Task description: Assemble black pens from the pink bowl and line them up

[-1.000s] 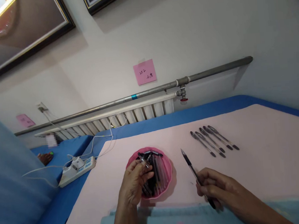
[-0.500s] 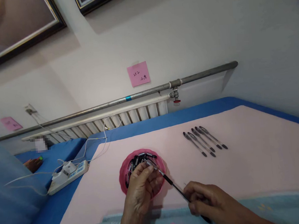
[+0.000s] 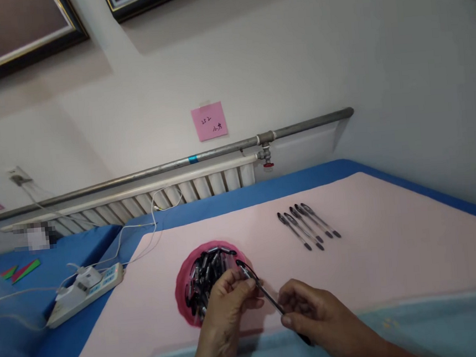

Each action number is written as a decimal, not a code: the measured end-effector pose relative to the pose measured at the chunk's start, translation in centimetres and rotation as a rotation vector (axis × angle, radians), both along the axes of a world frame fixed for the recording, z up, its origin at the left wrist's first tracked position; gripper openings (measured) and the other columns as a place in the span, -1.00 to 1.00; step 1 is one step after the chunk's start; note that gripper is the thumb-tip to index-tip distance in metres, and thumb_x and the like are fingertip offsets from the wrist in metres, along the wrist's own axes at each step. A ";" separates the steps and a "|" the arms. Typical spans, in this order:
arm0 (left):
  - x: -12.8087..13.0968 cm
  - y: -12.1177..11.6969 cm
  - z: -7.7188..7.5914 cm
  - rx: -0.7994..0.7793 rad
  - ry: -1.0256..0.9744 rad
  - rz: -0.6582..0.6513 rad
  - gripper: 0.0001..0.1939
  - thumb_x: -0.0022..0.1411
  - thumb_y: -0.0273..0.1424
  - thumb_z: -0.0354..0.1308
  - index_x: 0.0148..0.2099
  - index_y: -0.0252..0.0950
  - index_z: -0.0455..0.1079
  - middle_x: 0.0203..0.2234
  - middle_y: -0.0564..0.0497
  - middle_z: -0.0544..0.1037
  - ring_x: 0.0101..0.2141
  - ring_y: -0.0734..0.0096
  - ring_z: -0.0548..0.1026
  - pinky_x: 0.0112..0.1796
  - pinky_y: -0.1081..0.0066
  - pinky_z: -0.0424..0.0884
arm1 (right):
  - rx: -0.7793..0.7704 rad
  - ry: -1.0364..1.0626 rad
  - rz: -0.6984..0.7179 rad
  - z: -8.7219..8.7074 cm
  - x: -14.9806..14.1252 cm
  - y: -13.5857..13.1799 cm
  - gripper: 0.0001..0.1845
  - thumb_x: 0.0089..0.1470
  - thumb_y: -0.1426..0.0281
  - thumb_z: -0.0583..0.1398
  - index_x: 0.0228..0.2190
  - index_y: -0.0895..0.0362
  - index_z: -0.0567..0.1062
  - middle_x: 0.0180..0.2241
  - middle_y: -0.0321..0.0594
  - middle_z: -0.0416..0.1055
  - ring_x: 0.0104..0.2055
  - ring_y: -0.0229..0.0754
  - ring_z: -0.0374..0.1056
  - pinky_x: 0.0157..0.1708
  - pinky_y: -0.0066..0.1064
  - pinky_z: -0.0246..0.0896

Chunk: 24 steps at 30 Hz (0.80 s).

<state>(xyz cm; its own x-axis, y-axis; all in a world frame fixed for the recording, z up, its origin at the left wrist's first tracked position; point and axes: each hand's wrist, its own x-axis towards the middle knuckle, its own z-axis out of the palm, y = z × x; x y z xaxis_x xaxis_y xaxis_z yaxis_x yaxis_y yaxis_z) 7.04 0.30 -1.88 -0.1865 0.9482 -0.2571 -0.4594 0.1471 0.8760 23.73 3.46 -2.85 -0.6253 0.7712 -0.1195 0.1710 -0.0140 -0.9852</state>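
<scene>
Between my hands a clear-barrelled black pen (image 3: 271,300) slants, its capped end up and to the left. My left hand (image 3: 231,300) pinches the pen cap (image 3: 245,269), which sits over the pen's tip. Lower down, the fingers of my right hand (image 3: 319,317) are closed round the barrel near its dark rear end. Just left of and behind my left hand is a pink scalloped bowl (image 3: 179,283) with many black and clear pen parts in it. Several capped pens (image 3: 304,225) lie side by side on the pink table cover, to the far right.
A pink sheet (image 3: 377,244) covers the blue table (image 3: 337,165). At the left edge lies a white power strip (image 3: 105,282) with plugs and trailing cables. A folded light blue towel (image 3: 433,317) runs along the near edge. Behind stand a radiator (image 3: 205,187) and pipe.
My hands have come together, and the pen's bare tip has gone into the cap held by my left hand. The camera view has swung to the right.
</scene>
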 end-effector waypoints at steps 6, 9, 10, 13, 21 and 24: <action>0.0 -0.1 -0.2 -0.009 0.114 -0.008 -0.76 -0.09 -0.35 0.31 -0.37 -0.37 0.41 -0.47 -0.04 0.52 -0.46 0.46 0.45 -0.41 0.46 0.36 | 0.088 -0.057 -0.074 -0.3 0.1 -0.1 -0.95 -0.12 0.46 0.13 -0.52 0.08 0.31 -0.67 -0.49 0.14 -0.61 -0.35 0.11 -0.59 -0.54 0.00; -0.3 -0.1 -0.3 -0.049 0.142 0.003 -0.67 -0.09 -0.30 0.31 -0.26 -0.36 0.42 -0.39 -0.10 0.54 -0.41 0.41 0.48 -0.42 0.47 0.35 | 0.176 -0.114 -0.170 0.0 0.7 1.0 -0.97 -0.07 0.43 0.12 -0.52 0.08 0.32 -0.67 -0.49 0.15 -0.61 -0.36 0.13 -0.60 -0.55 0.02; -0.3 -0.1 -0.3 -0.054 0.137 0.010 -0.65 -0.10 -0.29 0.31 -0.25 -0.36 0.41 -0.38 -0.10 0.54 -0.42 0.41 0.48 -0.42 0.47 0.35 | 0.215 -0.149 -0.228 0.2 1.2 1.7 -0.96 -0.05 0.41 0.12 -0.51 0.08 0.33 -0.67 -0.48 0.16 -0.61 -0.35 0.14 -0.60 -0.55 0.04; -0.4 -0.2 -0.2 -0.059 0.115 0.023 -0.65 -0.14 -0.26 0.33 -0.30 -0.35 0.42 -0.43 -0.07 0.54 -0.46 0.44 0.47 -0.45 0.48 0.35 | 0.327 -0.292 -0.466 0.4 3.3 4.9 -0.91 0.02 0.35 0.09 -0.47 0.09 0.34 -0.63 -0.43 0.26 -0.55 -0.29 0.24 -0.54 -0.51 0.13; -0.2 -0.4 0.4 -0.063 0.125 0.105 -0.63 -0.24 -0.23 0.36 -0.37 -0.35 0.45 -0.53 -0.06 0.54 -0.54 0.46 0.45 -0.53 0.50 0.31 | 0.389 -0.663 -0.783 -0.1 9.1 12.4 -0.78 0.16 0.33 0.11 -0.19 0.18 0.41 -0.19 -0.19 0.41 -0.23 -0.16 0.37 -0.24 -0.24 0.30; -0.1 -0.4 0.5 -0.067 0.112 0.121 -0.63 -0.26 -0.24 0.37 -0.38 -0.34 0.44 -0.55 -0.04 0.53 -0.55 0.47 0.44 -0.53 0.51 0.31 | 0.395 -0.761 -0.723 -0.7 9.3 13.4 -0.73 0.16 0.34 0.12 -0.09 0.13 0.38 -0.07 -0.16 0.36 -0.16 -0.14 0.37 -0.20 -0.19 0.32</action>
